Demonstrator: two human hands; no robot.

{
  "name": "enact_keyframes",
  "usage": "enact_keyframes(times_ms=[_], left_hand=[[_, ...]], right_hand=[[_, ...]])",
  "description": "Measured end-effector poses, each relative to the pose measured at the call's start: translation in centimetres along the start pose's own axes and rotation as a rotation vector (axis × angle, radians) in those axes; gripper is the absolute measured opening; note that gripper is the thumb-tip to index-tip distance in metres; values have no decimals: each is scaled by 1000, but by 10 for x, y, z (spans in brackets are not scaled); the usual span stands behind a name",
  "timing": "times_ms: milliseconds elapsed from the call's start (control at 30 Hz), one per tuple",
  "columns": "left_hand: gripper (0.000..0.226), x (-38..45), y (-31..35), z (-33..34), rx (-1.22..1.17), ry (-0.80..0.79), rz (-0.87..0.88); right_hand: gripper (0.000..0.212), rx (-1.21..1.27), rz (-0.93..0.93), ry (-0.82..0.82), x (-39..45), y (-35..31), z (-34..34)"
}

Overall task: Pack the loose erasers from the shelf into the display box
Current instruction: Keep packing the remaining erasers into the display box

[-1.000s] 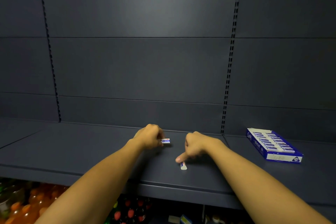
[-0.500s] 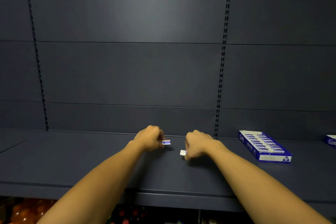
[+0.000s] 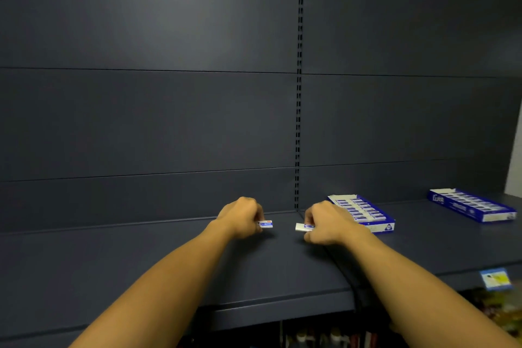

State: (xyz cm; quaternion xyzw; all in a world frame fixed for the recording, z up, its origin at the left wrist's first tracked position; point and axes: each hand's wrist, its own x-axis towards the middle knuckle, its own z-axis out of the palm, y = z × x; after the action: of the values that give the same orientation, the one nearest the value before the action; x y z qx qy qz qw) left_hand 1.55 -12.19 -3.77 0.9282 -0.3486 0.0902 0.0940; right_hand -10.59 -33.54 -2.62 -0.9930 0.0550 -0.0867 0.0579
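Dark grey shelf [image 3: 141, 263] with slotted back panels was observed. One eraser [image 3: 266, 224] was pinched in the curled fingers of the left hand [image 3: 243, 217]; a second eraser [image 3: 302, 227] was pinched likewise by the right hand [image 3: 327, 223]. Just behind the right hand, a display box [image 3: 364, 213] of erasers was noted on the shelf; another box [image 3: 474, 205] lay further right.

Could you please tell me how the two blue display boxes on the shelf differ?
The near box sits just behind the right hand, which hides part of it; the far box lies in full view by the shelf's right end. Both are open, blue and white, with rows of erasers inside.
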Motion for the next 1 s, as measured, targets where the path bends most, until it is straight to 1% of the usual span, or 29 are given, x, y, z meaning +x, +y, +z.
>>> enact_keyframes(times_ms=[167,333,433,633,733,800,1000], left_hand=[[14,14,37,7,18,-17,41],[18,29,78,8,3,-12,53],[17,37,104,8,3,0,59],[20,48,154,13,6,23,29],[21,52,175,17,0,39,8],[21,53,186,21,2,43,-3],[20,59,207,32,27,47,-20]], right_hand=[[8,4,74,13,-20,35,-5],[22,-71,150,29,-38,76,-18],[24,-108,167,44,-46,105,-26],[26,-121,148,77,-59,166,-40],[23,-95,138,94,-64,192,-46],[20,-89,131,114,-66,205,-49],[20,-80,77,132,-64,226,-45]])
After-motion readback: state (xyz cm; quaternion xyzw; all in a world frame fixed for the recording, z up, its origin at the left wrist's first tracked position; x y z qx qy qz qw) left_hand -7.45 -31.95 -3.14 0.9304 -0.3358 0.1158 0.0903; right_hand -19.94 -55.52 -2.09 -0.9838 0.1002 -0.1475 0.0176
